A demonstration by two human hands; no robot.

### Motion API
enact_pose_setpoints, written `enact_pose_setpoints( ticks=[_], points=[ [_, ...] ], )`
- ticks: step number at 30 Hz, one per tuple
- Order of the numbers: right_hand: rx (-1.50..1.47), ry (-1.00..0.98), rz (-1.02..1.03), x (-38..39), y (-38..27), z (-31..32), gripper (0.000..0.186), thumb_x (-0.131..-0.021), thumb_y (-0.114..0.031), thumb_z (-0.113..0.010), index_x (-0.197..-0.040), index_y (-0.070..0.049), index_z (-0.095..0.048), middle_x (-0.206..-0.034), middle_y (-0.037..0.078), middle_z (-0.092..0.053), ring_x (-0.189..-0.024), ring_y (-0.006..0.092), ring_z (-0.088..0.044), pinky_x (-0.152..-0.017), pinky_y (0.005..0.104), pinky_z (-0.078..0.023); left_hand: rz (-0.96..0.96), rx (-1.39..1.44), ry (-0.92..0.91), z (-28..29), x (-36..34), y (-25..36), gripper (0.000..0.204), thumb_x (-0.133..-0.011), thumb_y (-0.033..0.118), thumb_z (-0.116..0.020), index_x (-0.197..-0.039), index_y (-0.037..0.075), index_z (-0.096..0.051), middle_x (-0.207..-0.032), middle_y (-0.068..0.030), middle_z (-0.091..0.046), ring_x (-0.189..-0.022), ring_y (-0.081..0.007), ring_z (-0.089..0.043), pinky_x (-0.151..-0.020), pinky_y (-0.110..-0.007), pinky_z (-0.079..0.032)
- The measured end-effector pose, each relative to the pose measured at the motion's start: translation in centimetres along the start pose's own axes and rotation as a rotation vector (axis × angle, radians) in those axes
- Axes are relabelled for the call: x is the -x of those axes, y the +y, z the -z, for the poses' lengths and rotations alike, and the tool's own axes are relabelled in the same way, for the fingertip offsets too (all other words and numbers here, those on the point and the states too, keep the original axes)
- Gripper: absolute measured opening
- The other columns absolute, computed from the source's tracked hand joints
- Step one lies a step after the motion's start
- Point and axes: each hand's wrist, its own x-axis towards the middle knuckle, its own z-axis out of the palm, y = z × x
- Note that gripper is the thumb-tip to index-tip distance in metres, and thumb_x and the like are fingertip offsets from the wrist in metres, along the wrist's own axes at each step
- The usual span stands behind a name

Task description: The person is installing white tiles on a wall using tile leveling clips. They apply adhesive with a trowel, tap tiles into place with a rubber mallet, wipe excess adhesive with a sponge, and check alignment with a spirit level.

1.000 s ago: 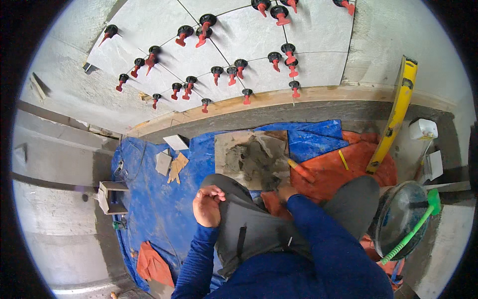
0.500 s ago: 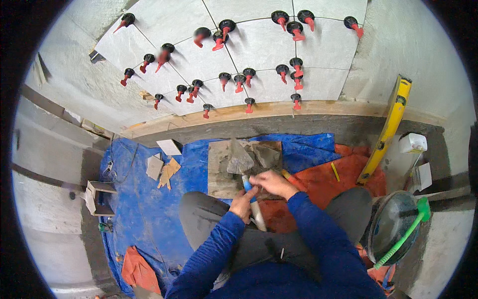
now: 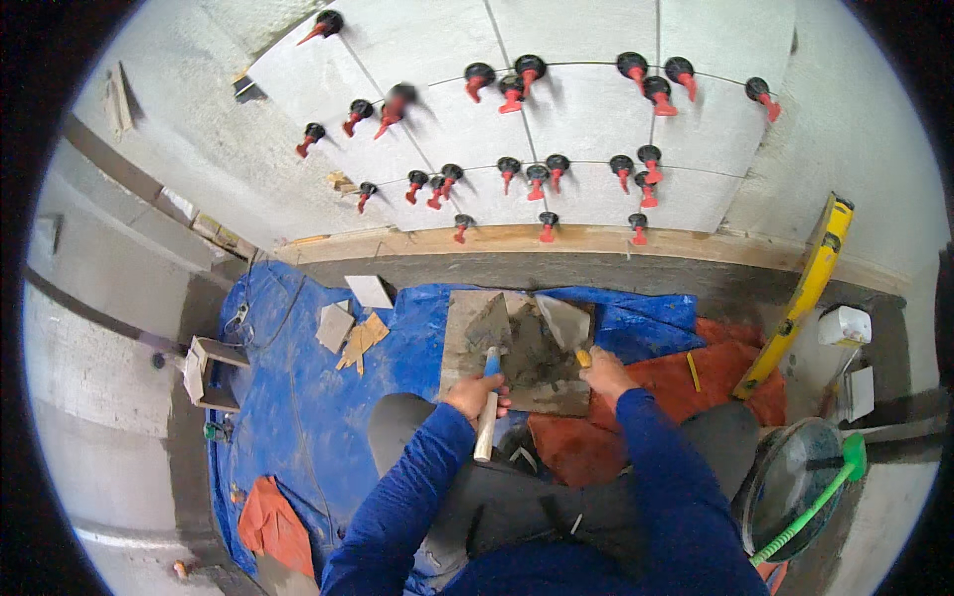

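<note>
Left hand (image 3: pixel 475 395) is gripping blue-and-white-handled trowel (image 3: pixel 492 361); right hand (image 3: pixel 610 376) is holding yellow-handled trowel (image 3: pixel 565 325). Both are extending over smeared board (image 3: pixel 454 353), blue tarp (image 3: pixel 298 427) lying beneath. Red-and-black clips (image 3: pixel 548 228) are dotting wall tiles (image 3: pixel 583 117).

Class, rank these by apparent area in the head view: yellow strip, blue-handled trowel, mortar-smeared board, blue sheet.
1. Blue sheet
2. Mortar-smeared board
3. Blue-handled trowel, partly covered
4. Yellow strip

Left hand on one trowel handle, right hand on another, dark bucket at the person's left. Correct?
Not quite: the head view shows the dark bucket at the person's right. As you say, the left hand is on one trowel handle and the right hand on another handle.
</note>
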Motion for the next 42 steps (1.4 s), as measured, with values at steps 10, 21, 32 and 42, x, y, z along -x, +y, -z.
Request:
enact_pose_setpoints(
  ticks=[10,21,32,42],
  points=[
    [0.021,0.126,0.429,10.2,-7.1,4.5,0.049,-0.103,-0.044,-0.055,-0.140,-0.013,-0.057,-0.098,0.026,-0.073,-0.089,0.0468,-0.071,-0.076,0.0575,-0.056,0.011,-0.039,-0.049,2.4,-0.2,-1.0,0.019,-0.101,0.018,-0.061,-0.106,0.000,-0.060,-0.082,-0.0081,-0.060,-0.061,-0.0181,-0.058,-0.050,-0.033,-0.050],
    [0.175,0.015,0.097,4.7,-4.6,-0.8,0.036,-0.103,-0.033,-0.053,-0.121,-0.005,-0.065,-0.099,0.025,-0.073,-0.094,0.0451,-0.071,-0.080,0.0576,-0.056,0.110,-0.026,-0.187,3.1,1.5,-3.4,0.015,-0.100,0.015,-0.062,-0.106,0.001,-0.059,-0.078,-0.0060,-0.058,-0.058,-0.0157,-0.052,-0.047,-0.030,-0.046],
    [-0.165,0.306,0.258,8.8,-9.0,2.6,0.048,-0.106,-0.038,-0.048,-0.143,-0.008,-0.058,-0.104,0.033,-0.070,-0.095,0.0527,-0.067,-0.085,0.0593,-0.054,-0.494,-1.870,0.643,11.3,2.0,6.7,0.035,-0.094,0.014,-0.056,-0.129,0.012,-0.059,-0.115,-0.0178,-0.072,-0.103,-0.0360,-0.073,-0.084,-0.049,-0.059],
    [-0.107,0.275,0.365,12.6,-12.9,0.3,0.045,-0.106,-0.037,-0.050,-0.139,-0.007,-0.060,-0.089,0.029,-0.071,-0.082,0.0513,-0.069,-0.075,0.0623,-0.054,-0.609,-1.759,0.558,10.5,1.3,5.1,0.038,-0.091,0.013,-0.057,-0.127,0.021,-0.066,-0.116,-0.0123,-0.071,-0.105,-0.0358,-0.072,-0.086,-0.049,-0.058]
  ],
)
